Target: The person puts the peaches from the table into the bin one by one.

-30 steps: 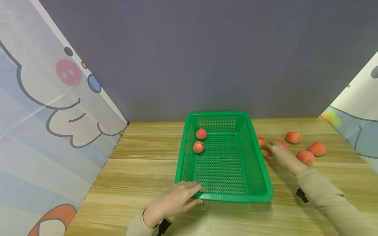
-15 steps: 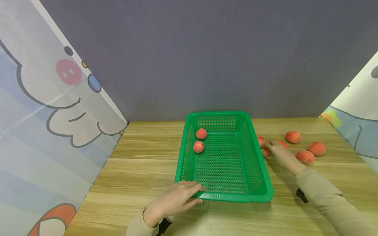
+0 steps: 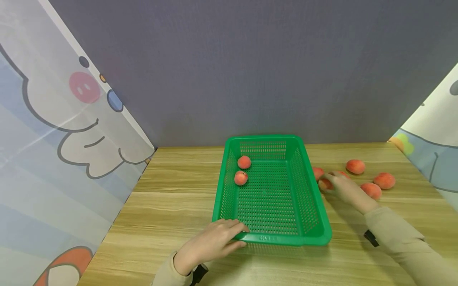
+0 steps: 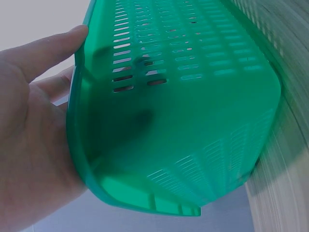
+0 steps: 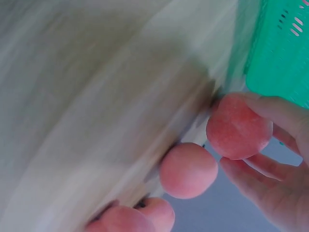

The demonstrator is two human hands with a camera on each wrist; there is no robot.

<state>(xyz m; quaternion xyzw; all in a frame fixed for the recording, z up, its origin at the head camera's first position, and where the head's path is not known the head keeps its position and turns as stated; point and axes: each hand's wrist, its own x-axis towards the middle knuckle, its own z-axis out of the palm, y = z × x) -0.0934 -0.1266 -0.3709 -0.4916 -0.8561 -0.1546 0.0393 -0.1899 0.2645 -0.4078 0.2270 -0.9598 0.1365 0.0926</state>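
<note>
A green slotted plastic basket point(image 3: 264, 238) stands on the wooden table, with two peaches, a farther peach point(image 3: 244, 162) and a nearer peach point(image 3: 241, 178), at its left side. My left hand point(image 3: 214, 240) grips the basket's front rim near the left corner; the left wrist view shows the thumb point(image 4: 58, 50) along the rim. Just right of the basket, my right hand point(image 3: 343, 188) holds a peach point(image 5: 239, 126) between thumb and fingers. Another peach point(image 3: 317, 173) sits against the basket's right wall, and one more point(image 3: 343, 174) is partly hidden behind the hand.
Farther right on the wooden table point(image 3: 171, 206) lie three peaches: a back one point(image 3: 356, 167), a right one point(image 3: 384, 180) and a near one point(image 3: 372, 191) beside the right forearm. A dark grey panel point(image 3: 250, 71) rises behind; cartoon-printed sheets point(image 3: 53, 119) flank the sides.
My right hand and forearm have shifted slightly to the right, and the peach at its fingers has moved a little with them. The left hand and basket stay put.
</note>
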